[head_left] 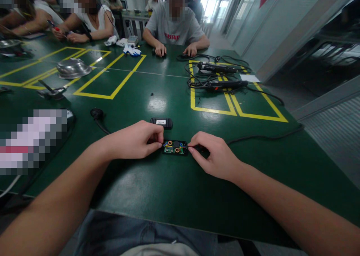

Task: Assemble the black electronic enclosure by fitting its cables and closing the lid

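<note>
An opened black adapter case (174, 153) lies on the green table, its circuit board (169, 149) facing up with copper coils and coloured wires. At its left end my left hand (140, 140) is closed, thumb and forefinger pinching the black cable where it meets the case. At the opposite end my right hand (215, 153) pinches the other black cable (253, 139), which runs off to the right. Just behind the case lies a ribbed black cover (168, 123) with a white label, apart from my fingers. The exact grip points are small and partly hidden.
A black plug (97, 114) lies beyond my left forearm. Two corded electric screwdrivers (227, 84) rest inside yellow tape lines at right. Further left are a metal bowl (73, 68) and gloves (132, 50). A person (176, 27) sits opposite, hands on the table.
</note>
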The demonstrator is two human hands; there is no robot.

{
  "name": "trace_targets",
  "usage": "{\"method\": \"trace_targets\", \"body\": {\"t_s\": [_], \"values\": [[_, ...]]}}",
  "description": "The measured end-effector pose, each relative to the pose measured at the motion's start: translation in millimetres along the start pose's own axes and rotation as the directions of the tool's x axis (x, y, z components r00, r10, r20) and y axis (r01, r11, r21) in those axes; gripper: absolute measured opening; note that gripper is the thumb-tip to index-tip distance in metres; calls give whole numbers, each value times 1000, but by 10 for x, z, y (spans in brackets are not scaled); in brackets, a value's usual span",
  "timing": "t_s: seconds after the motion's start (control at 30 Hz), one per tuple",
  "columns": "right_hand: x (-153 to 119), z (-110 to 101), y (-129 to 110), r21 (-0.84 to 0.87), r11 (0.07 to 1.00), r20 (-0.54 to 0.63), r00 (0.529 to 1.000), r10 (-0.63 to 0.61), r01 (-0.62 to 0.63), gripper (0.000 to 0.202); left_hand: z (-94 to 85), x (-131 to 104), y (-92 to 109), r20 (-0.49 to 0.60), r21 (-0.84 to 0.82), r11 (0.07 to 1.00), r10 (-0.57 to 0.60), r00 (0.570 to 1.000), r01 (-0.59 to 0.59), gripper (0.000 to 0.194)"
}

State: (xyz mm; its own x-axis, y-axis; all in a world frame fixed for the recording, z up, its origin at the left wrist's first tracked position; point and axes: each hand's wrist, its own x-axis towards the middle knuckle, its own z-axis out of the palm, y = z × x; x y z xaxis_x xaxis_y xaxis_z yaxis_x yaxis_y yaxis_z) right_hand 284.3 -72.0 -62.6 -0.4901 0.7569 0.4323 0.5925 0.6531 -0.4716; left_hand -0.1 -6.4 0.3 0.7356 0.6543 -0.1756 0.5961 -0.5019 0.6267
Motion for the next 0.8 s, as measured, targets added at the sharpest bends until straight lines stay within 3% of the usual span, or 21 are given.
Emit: {"method": "trace_targets", "body": {"t_s": [0.17,0.3,0.37,0.47,0.6,0.8], "values": [[23,-17,-18,-1,1000,-8,1000,-18,18,12,0,15,-27,-41,100,994,51,998,-47,11],[30,-31,-25,-11,999,-9,999,-34,34,13,39,49,-66,-164,216,967,176,971,-138,13],[28,-30,-17,-11,999,-8,999,-41,41,12,76,78,-94,-268,275,956,177,947,-101,15],[19,-17,4,-8,999,-3,999,-33,33,11,124,127,-142,-371,384,922,101,923,53,28],[6,6,26,-45,999,-10,1000,-18,18,8,137,162,-184,-356,442,885,23,934,146,37],[11,8,7,-59,998,14,1000,13,-12,8,133,168,-207,-340,452,882,35,940,131,37]]}}
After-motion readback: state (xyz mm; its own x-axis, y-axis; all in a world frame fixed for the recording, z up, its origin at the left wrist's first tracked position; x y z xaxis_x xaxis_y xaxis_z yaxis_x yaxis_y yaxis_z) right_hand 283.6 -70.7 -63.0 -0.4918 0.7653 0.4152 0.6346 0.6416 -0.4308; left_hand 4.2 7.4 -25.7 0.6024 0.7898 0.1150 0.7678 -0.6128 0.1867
